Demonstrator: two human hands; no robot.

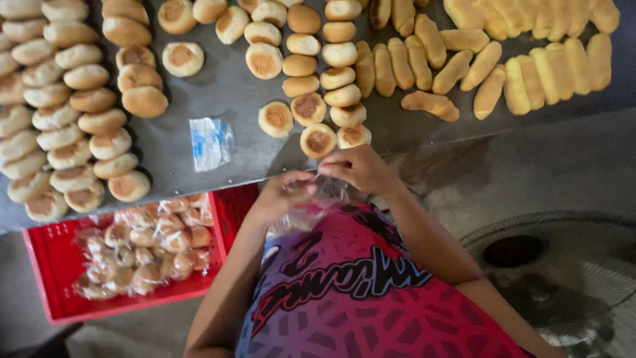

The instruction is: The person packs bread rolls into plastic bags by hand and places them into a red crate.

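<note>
Grey metal table point(225, 93) of buns point(299, 65), red crate point(50, 265) beside, concrete floor point(563, 166).

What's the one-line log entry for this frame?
left hand: holding clear plastic bag | right hand: pinching bag | nearest: round buns on grey table

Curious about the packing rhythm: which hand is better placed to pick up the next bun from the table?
Probably the right hand: it sits closest to the round buns at the table edge, while the left hand grips the plastic bag.
</note>
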